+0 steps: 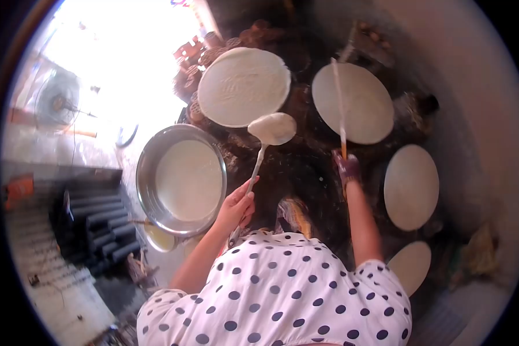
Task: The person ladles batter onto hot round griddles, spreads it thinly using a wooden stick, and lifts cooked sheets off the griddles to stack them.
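My left hand (236, 209) is closed around the handle of a ladle (272, 128), whose bowl is coated with whitish batter. The ladle's bowl hangs near the lower edge of a round white sheet of batter (242, 86). Left of that hand stands a wide steel basin (146, 183) with white batter (190, 179) inside. My right hand (347, 167), in a dark glove, grips a long thin stick (339, 101). The stick reaches over a second round pale sheet (366, 104); whether it touches the sheet I cannot tell.
Two more round pale sheets (411, 187) (410, 266) lie along the right side. Perforated brown briquettes (213, 52) are piled behind the first sheet. On the left are a fan (59, 102), stacked dark cylinders (106, 222) and a small yellowish bowl (160, 237). A wall (473, 115) curves along the right.
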The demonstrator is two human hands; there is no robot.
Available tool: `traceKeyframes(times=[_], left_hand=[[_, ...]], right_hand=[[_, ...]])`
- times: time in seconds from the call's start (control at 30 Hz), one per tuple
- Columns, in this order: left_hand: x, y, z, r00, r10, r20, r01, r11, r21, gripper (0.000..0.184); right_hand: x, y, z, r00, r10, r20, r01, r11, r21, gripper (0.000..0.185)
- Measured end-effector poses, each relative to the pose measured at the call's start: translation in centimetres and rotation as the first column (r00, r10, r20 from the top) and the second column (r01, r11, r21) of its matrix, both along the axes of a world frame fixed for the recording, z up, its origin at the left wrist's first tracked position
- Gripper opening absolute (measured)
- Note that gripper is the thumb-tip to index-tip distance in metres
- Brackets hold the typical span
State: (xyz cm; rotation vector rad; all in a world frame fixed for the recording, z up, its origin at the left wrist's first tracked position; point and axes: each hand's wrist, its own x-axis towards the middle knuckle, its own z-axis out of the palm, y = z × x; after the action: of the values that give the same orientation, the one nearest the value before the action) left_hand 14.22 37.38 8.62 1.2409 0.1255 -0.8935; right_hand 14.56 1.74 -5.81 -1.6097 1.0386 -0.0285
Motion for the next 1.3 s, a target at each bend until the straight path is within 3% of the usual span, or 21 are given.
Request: traceKeyframes(times=[0.03,0.07,0.13,0.17,0.2,0.23,0.3,0.4,0.47,0.5,0.6,0.7,0.77,0.9,0.93,1.03,1.1,1.17,1.23,1.3], left_hand=[[0.6,-0.3,0.3,0.993,0.089,-0.08,-0.09,0.996,-0.013,0.043],[1.3,-0.4,-0.2,0.988,0.132,-0.085,-0.133,0.991,-0.009,0.043],[3.0,-0.6,-2.2,0.831,0.297,-0.47,-0.442,0.866,-0.234,0.043],[3.2,-0.7,-2.3,0.817,0.328,-0.474,-0.473,0.851,-0.227,0.043],[2.6,-0.5,-2.4,0.753,0.393,-0.528,-0.575,0.783,-0.237,0.043],[2.0,-0.3,-2.6,0.68,0.446,-0.581,-0.668,0.704,-0.241,0.044],[1.1,0.8,-2.4,0.669,0.52,-0.531,-0.697,0.688,-0.204,0.043],[-0.5,1.7,-2.0,0.62,0.638,-0.457,-0.753,0.647,-0.12,0.043],[-1.0,1.7,-1.4,0.549,0.725,-0.417,-0.808,0.588,-0.041,0.041],[-1.1,1.6,-1.4,0.522,0.743,-0.419,-0.825,0.564,-0.027,0.041],[-1.4,1.4,-1.1,0.354,0.822,-0.446,-0.914,0.405,0.022,0.039],[-1.7,0.9,-0.9,0.29,0.867,-0.406,-0.94,0.338,0.051,0.04],[-1.7,0.9,-0.8,0.271,0.871,-0.409,-0.945,0.321,0.057,0.04],[-1.6,1.2,-1.1,0.245,0.875,-0.418,-0.956,0.29,0.044,0.04],[-1.6,1.4,-1.3,0.243,0.873,-0.422,-0.959,0.283,0.034,0.04],[-1.1,1.7,-1.5,0.265,0.866,-0.425,-0.954,0.299,0.012,0.04],[-0.8,2.0,-1.8,0.261,0.855,-0.449,-0.962,0.266,-0.053,0.037],[-0.7,2.2,-2.0,0.288,0.847,-0.446,-0.955,0.287,-0.071,0.036],[-0.4,2.6,-1.9,0.308,0.83,-0.465,-0.95,0.292,-0.108,0.036],[-0.1,3.2,-1.6,0.36,0.823,-0.439,-0.932,0.336,-0.135,0.036]], right_hand=[[4.5,-0.8,-1.6,0.994,0.102,-0.045,-0.106,0.989,-0.103,0.03],[8.8,-0.8,-1.4,0.984,0.166,0.067,-0.167,0.986,0.009,0.029],[17.5,-0.8,0.8,0.952,0.305,0.005,-0.304,0.951,-0.059,0.03],[22.9,-2.3,-3.6,0.922,0.382,-0.063,-0.382,0.872,-0.305,0.03],[26.5,-1.5,-1.3,0.866,0.48,-0.139,-0.487,0.748,-0.451,0.033],[30.0,-0.7,-0.4,0.844,0.533,-0.064,-0.501,0.739,-0.451,0.035],[37.2,1.5,1.5,0.755,0.627,-0.191,-0.588,0.519,-0.621,0.034],[46.9,5.2,0.9,0.632,0.737,-0.241,-0.649,0.332,-0.685,0.031],[54.6,7.5,-3.6,0.526,0.788,-0.319,-0.641,0.12,-0.758,0.029],[55.6,9.6,-1.9,0.497,0.791,-0.357,-0.688,0.108,-0.718,0.028],[60.5,13.1,-4.8,0.343,0.896,-0.283,-0.667,0.02,-0.745,0.029],[60.0,15.1,-1.5,0.244,0.867,-0.435,-0.729,-0.132,-0.672,0.032],[59.2,15.0,0.4,0.173,0.807,-0.564,-0.692,-0.307,-0.653,0.035],[57.2,12.8,4.1,0.127,0.924,-0.361,-0.729,-0.16,-0.666,0.032],[57.1,11.8,3.9,0.105,0.964,-0.243,-0.651,-0.118,-0.75,0.034],[55.5,9.7,7.1,0.203,0.955,-0.215,-0.698,-0.012,-0.716,0.035],[53.5,9.4,10.1,0.196,0.965,-0.174,-0.667,0.001,-0.745,0.035],[51.3,10.6,14.1,-0.061,0.996,-0.067,-0.167,-0.077,-0.983,0.025],[49.8,13.3,20.2,0.079,0.986,-0.147,-0.442,-0.097,-0.892,0.017],[53.8,11.9,20.6,0.069,0.983,-0.167,-0.679,-0.077,-0.73,0.018]])
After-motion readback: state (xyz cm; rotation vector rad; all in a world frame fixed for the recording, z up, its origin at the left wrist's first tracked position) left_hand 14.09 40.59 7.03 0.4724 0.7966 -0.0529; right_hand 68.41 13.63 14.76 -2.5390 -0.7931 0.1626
